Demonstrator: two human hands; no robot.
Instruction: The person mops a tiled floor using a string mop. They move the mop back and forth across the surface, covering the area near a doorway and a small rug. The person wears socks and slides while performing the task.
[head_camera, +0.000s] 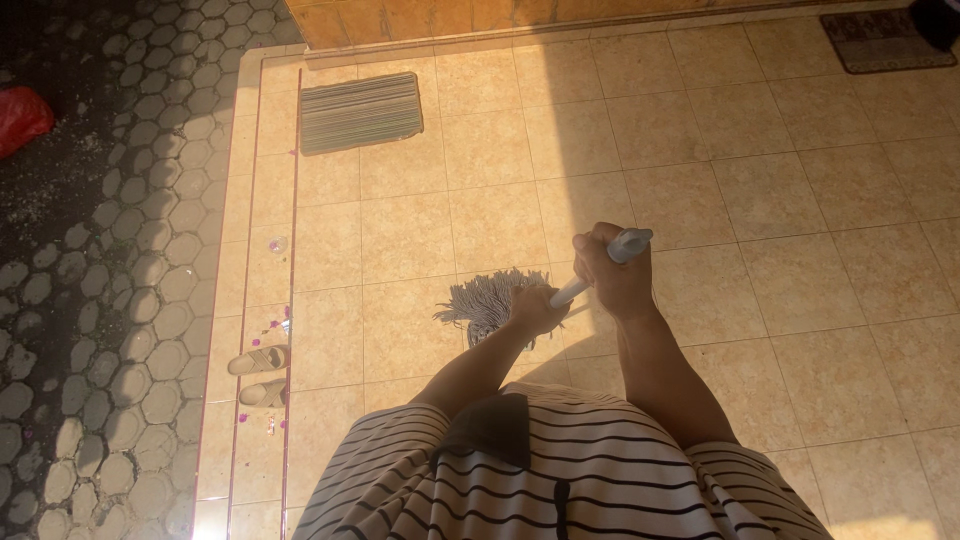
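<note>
While sunlight falls across the tan tiled floor (800, 180), the person grips a pale mop handle (600, 270) with both hands. The right hand (612, 275) is wrapped tight around the upper part, just below the handle's rounded end, fingers fully closed on it. The left hand (537, 308) is closed around the handle lower down, near the right one, and the handle slants down to the left between them. The mop head (488, 300), a bundle of grey strings, lies fanned out on the tiles just to the left of the left hand, in the sunlit strip. The person wears a white garment with black stripes (560, 470).

A striped doormat (361, 111) lies on the tiles farther ahead, well apart from the mop. 2 beige sandals (258, 375) sit side by side at the tiled edge on the left, beside dark hexagonal paving (90, 300). A red object (20, 118) lies on that paving, and a second dark mat (878, 40) lies at the far right.
</note>
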